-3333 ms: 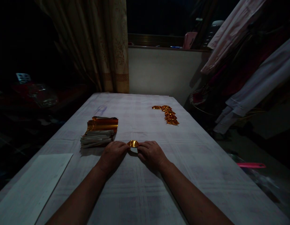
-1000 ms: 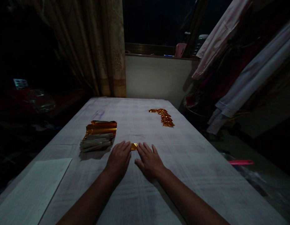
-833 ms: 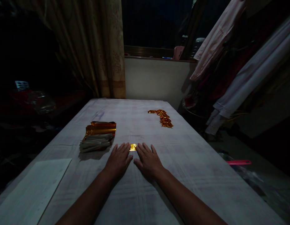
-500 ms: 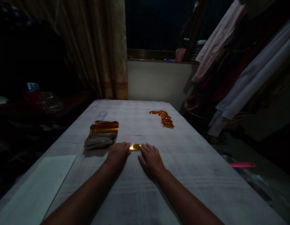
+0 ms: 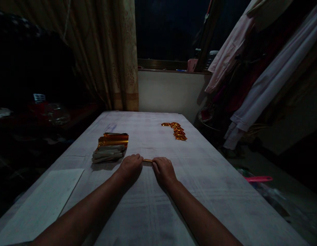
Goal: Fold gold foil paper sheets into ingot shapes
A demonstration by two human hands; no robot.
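Both my hands rest on the cloth-covered table [image 5: 199,191], knuckles up, with a small folded piece of gold foil paper [image 5: 147,160] pinched between them. My left hand [image 5: 130,167] curls its fingers onto the paper's left end. My right hand [image 5: 163,169] curls onto its right end. Only a thin strip of the paper shows between the fingertips. A stack of gold foil sheets [image 5: 110,147] lies just left of my left hand. A row of several folded gold pieces [image 5: 175,130] lies farther back on the right.
A white sheet of paper [image 5: 42,201] lies at the table's near left corner. A curtain [image 5: 107,54] hangs behind the table, and clothes [image 5: 263,75] hang at the right. A pink object [image 5: 258,178] lies on the floor to the right.
My fingers lay stretched flat beside the gold paper a second ago; now both hands are curled onto its ends, and the paper shows as a thinner strip. The camera tilted slightly.
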